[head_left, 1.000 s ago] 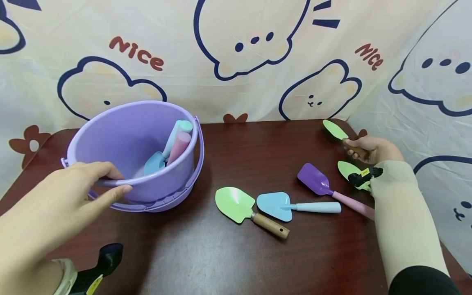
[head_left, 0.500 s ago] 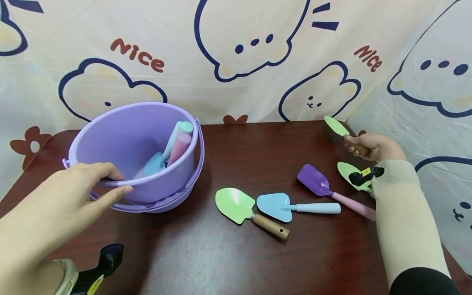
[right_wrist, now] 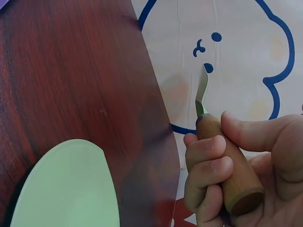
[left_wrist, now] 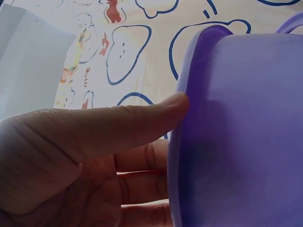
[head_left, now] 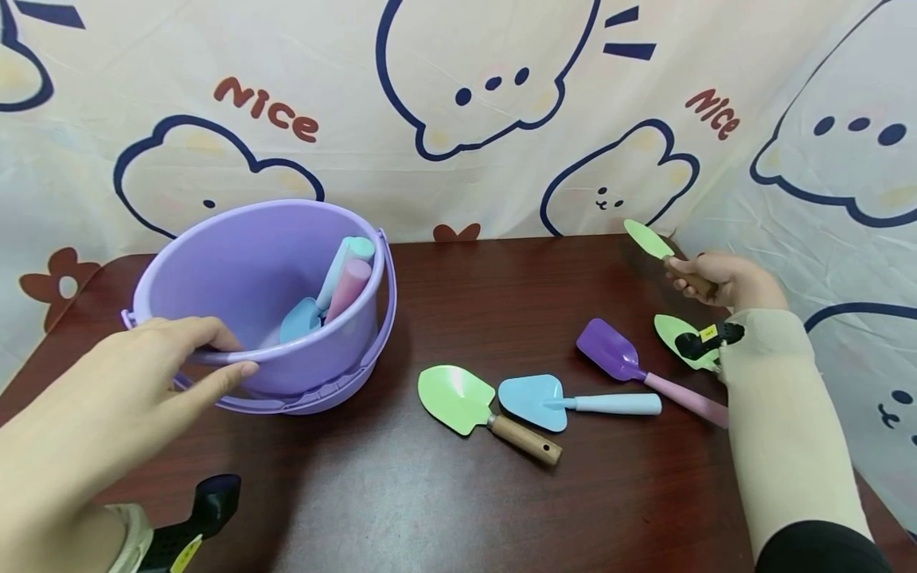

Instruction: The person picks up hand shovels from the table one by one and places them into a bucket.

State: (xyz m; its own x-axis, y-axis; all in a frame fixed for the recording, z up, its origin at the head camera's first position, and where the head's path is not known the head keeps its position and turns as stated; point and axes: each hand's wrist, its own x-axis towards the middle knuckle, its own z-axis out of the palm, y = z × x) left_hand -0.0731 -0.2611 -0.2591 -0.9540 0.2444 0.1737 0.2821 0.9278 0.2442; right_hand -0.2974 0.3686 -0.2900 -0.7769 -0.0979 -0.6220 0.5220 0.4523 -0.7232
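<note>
Pick-up looks done: my left hand [head_left: 146, 370] grips the bucket [head_left: 322, 362], right hand [head_left: 732, 280] a trowel [head_left: 648, 240] rightward of it; carrying over seems called for.

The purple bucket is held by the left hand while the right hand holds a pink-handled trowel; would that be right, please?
Not quite: the trowel in the right hand has a brown handle, not pink, as the right wrist view shows; the left hand holds the purple bucket.
</note>
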